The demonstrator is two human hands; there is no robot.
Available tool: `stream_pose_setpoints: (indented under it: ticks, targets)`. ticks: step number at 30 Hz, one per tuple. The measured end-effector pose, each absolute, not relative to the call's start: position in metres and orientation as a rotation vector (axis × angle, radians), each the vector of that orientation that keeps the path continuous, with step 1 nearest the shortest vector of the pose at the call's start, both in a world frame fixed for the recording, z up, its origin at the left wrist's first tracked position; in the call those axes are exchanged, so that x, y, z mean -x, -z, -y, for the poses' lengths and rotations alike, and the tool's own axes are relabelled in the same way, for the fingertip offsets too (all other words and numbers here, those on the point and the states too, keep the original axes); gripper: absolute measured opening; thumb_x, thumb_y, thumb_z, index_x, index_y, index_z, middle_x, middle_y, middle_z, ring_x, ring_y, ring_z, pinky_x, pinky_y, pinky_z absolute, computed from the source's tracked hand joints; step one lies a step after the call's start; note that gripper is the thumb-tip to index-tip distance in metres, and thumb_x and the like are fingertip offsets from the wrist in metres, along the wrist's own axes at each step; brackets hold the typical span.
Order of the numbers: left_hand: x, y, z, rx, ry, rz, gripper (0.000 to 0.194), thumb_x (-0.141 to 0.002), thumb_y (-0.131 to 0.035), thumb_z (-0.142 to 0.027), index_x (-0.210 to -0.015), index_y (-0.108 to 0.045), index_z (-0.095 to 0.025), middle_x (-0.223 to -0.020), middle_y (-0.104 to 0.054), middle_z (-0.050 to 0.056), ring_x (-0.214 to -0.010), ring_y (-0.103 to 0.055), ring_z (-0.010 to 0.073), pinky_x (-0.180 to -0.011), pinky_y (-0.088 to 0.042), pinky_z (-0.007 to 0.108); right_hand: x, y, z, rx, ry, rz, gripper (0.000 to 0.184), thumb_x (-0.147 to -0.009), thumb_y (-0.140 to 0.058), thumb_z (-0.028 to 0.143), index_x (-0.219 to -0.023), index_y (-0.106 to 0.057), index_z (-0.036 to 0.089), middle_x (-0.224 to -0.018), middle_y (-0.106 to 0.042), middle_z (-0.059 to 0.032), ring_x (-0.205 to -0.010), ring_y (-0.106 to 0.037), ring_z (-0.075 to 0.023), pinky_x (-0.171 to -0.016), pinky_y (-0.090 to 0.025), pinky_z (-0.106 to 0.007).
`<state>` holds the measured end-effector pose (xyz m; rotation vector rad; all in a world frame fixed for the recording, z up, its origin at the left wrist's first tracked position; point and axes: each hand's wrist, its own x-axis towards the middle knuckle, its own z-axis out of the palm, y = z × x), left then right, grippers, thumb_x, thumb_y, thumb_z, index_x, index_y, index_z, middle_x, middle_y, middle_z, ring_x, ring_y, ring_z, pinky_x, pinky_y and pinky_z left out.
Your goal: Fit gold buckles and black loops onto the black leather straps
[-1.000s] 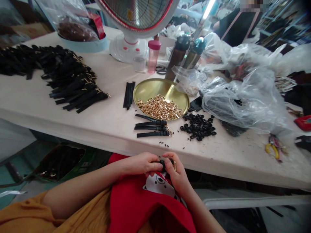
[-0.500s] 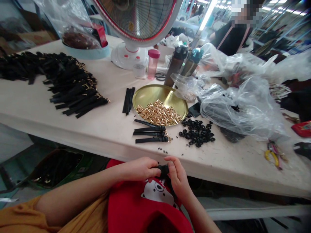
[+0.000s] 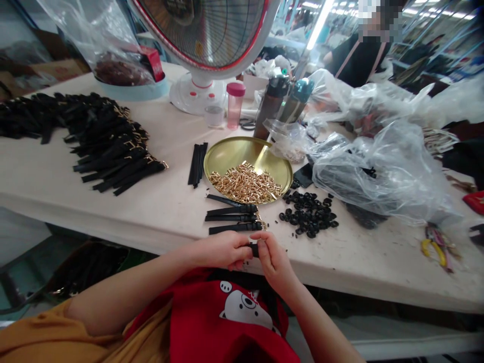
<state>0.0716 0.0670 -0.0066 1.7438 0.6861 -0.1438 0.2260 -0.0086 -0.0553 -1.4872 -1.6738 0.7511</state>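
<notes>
Pale table (image 3: 378, 264) bears fan (image 3: 212, 38) and plastic bags (image 3: 393, 176) beyond left hand (image 3: 224, 249) and right hand (image 3: 274, 256), whose grip pinches a black piece (image 3: 254, 250).

You are in a factory-like workshop: black straps (image 3: 109, 146) heaped left on your worktable (image 3: 166, 212), gold-coloured buckles (image 3: 247, 184) on a middle tray (image 3: 223, 150), pliers (image 3: 434, 250) near right, another person (image 3: 357, 59) and ceiling lights (image 3: 412, 11) far right.

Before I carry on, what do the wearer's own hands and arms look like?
The left hand and right hand are ungloved, with no watch or bracelet visible. A loose, mustard-yellow sleeve ends around the left elbow; no right sleeve shows. Below is a red garment with a white bear print.
</notes>
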Motion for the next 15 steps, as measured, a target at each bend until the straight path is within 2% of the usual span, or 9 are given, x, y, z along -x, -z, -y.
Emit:
stream_pose_setpoints:
  ticks: [4, 6, 8, 12, 15]
  targets:
    - [-0.080, 0.018, -0.081, -2.054, 0.053, -0.801, 0.028, -0.084, -0.037, -0.032, -0.075, -0.057, -0.015, -0.062, -0.059, 0.001, -0.057, -0.053, 0.0133, -0.054, -0.037, 0.022, -0.230, 0.061, -0.010, 1.634, -0.701, 1.679, 0.026, -0.090, -0.026, 0.030, -0.097, -0.048, 0.019, -0.075, -0.062, -0.0027, -0.063, -0.058, -0.0152, -0.058, -0.041, -0.026]
    - [-0.079, 0.022, -0.092, -2.305, -0.033, -0.898, 0.028, -0.083, -0.043, -0.038, -0.080, -0.060, -0.016, -0.074, -0.062, 0.003, -0.069, -0.056, 0.0169, -0.060, -0.039, 0.024, -0.234, 0.062, -0.023, 1.781, -0.624, 1.648, 0.029, -0.090, -0.025, 0.034, -0.099, -0.048, 0.018, -0.075, -0.063, -0.0038, -0.064, -0.059, -0.0174, -0.057, -0.040, -0.027]
    - [-0.073, 0.027, -0.104, -2.511, -0.131, -0.974, 0.030, -0.078, -0.052, -0.042, -0.094, -0.058, -0.017, -0.091, -0.061, 0.006, -0.084, -0.056, 0.0206, -0.070, -0.040, 0.028, -0.237, 0.063, -0.034, 1.955, -0.528, 1.607, 0.033, -0.090, -0.025, 0.038, -0.102, -0.048, 0.018, -0.074, -0.064, -0.0046, -0.066, -0.060, -0.0202, -0.056, -0.038, -0.028]
    - [-0.055, 0.041, -0.117, -2.721, -0.191, -1.093, 0.066, -0.067, -0.063, -0.048, -0.120, -0.043, -0.014, -0.119, -0.050, 0.012, -0.106, -0.047, 0.0266, -0.088, -0.036, 0.036, -0.240, 0.072, -0.042, 2.115, -0.421, 1.589, 0.038, -0.089, -0.025, 0.042, -0.107, -0.048, 0.016, -0.071, -0.064, -0.0049, -0.067, -0.061, -0.0232, -0.056, -0.037, -0.029]
    - [-0.046, 0.047, -0.116, -2.784, -0.163, -1.108, 0.076, -0.063, -0.062, -0.056, -0.123, -0.040, -0.015, -0.124, -0.046, 0.013, -0.109, -0.044, 0.0285, -0.090, -0.034, 0.039, -0.240, 0.083, -0.036, 2.074, -0.398, 1.601, 0.039, -0.088, -0.026, 0.043, -0.102, -0.051, 0.017, -0.072, -0.064, -0.0058, -0.068, -0.062, -0.0244, -0.056, -0.038, -0.030]
